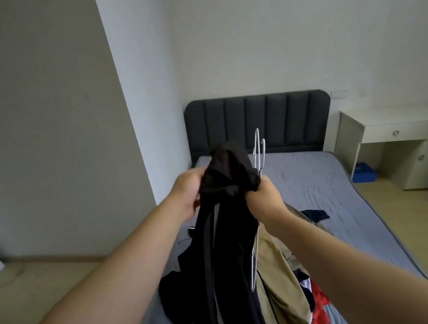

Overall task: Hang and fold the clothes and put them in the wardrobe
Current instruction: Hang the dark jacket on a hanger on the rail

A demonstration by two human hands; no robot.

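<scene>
Black garment (227, 243) above the bed (322, 187): we are clutching its bunched top in our left grip (189, 193) and, together with white hangers (259, 149), our right grip (264, 198).

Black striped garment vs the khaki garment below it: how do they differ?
1. The black striped garment is gripped at its top by the left hand and the right hand and hangs down. The khaki garment lies on the grey bed, with neither hand on it.
2. The black one has pale stripes down its length; the khaki one looks plain.
Shared: both are crumpled and not folded.
</scene>
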